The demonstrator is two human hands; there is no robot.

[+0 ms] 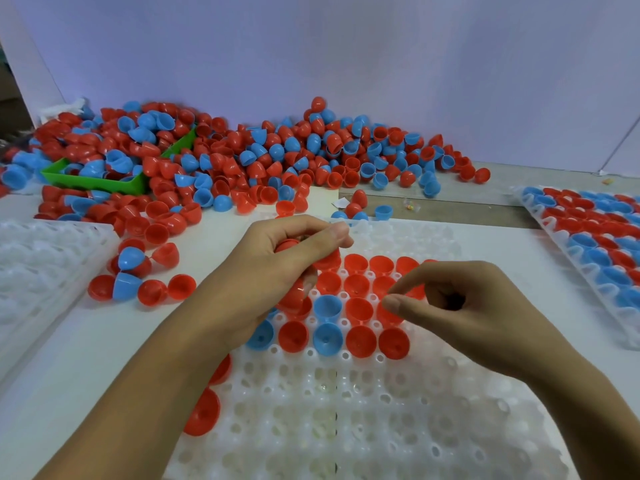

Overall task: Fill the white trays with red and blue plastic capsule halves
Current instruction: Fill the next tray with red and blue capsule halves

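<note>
While only the middle rows hold cups, counts as roughly a third done on the centre tray (pixel 398 427): red halves (pixel 356 265) and a few blue halves (pixel 327 308) seated open side up in a block of about four rows, with the far rows and the whole near part bare. Looks finished on the right tray (pixel 588 271), packed with red and blue. Looks untouched on the left tray (pixel 41 268), as far as can be seen. Left hand (pixel 277 268) curled round a stack of red halves, thumb and fingers clamped on them just above the block's left edge. Right hand (pixel 460 303) empty, fingers loosely bent, thumb and forefinger apart, hovering over the block's right end. Plenty of stock left: big heap (pixel 242 157) along the wall, spilling over a green bin (pixel 97 183), plus loose pieces near the left hand.
</note>
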